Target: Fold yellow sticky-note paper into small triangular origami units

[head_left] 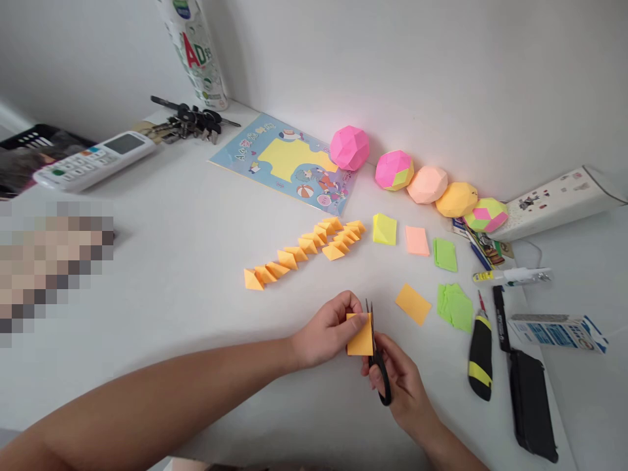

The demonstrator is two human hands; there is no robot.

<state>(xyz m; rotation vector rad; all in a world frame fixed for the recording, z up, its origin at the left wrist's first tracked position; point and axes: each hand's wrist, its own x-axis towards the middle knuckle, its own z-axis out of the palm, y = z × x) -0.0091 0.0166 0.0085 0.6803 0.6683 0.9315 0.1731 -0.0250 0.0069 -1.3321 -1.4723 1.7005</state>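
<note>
My left hand [330,330] pinches an orange square of paper [360,340] between thumb and fingers. Black-handled scissors [384,379] are in my right hand [400,386], their blades lying along the paper's right edge. Whether the blades are fully closed is hard to make out. Beyond my hands, folded orange paper pieces [287,260] stand in overlapping rows. An orange paper rectangle [413,304] lies just right of the scissors. Near it are cut green papers [454,307], a second green stack [444,254], a peach stack [417,241] and a yellow stack [384,229].
Several faceted paper balls, including a pink one [349,148], line the wall. A utility knife [481,356], a black case [532,405] and a glue pen [513,277] lie at right. Further left are a blue printed sheet [235,154], keys [191,122] and a remote control [95,160].
</note>
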